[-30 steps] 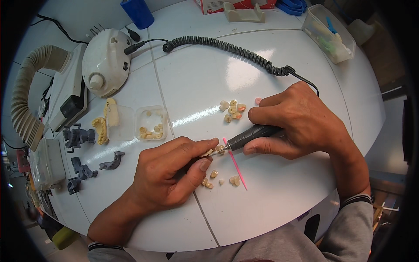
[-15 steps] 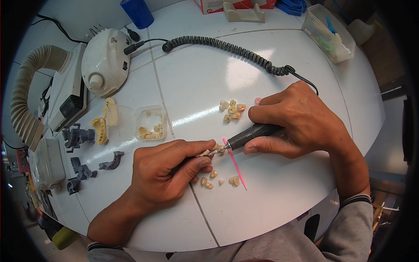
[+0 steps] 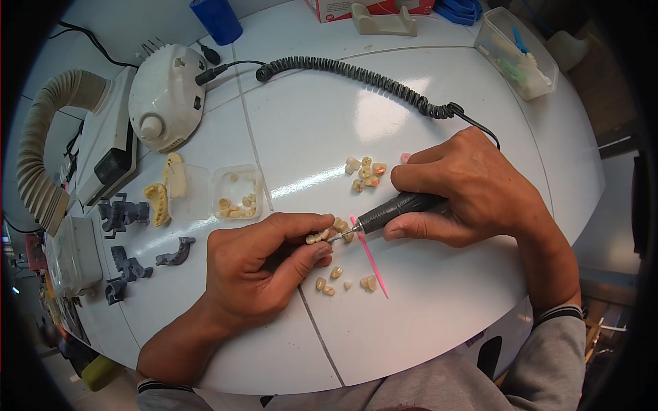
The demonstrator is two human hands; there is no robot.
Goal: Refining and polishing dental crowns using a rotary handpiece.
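My left hand (image 3: 257,264) pinches a small cream dental bridge (image 3: 317,237) between thumb and fingers. My right hand (image 3: 466,192) grips a black rotary handpiece (image 3: 387,214), whose thin metal tip meets or lies very close to the bridge; I cannot tell which. Just behind the tip are more tooth-coloured pieces (image 3: 343,226). A pink stick (image 3: 373,264) lies diagonally below the handpiece. Several loose crowns (image 3: 365,175) are grouped above it, and several others (image 3: 368,282) lie nearer me, right of my left hand.
A white control unit (image 3: 161,103) feeds a coiled cord (image 3: 349,82). At left are a suction hose (image 3: 38,151), yellow casts (image 3: 159,205), grey models (image 3: 123,218), a clear box (image 3: 236,171) of crowns and a lidded container (image 3: 75,253). Another container (image 3: 514,58) sits at back right.
My left hand has shifted slightly left, its index finger lifting a little, so more of the bridge shows. My right hand and the handpiece have barely moved.
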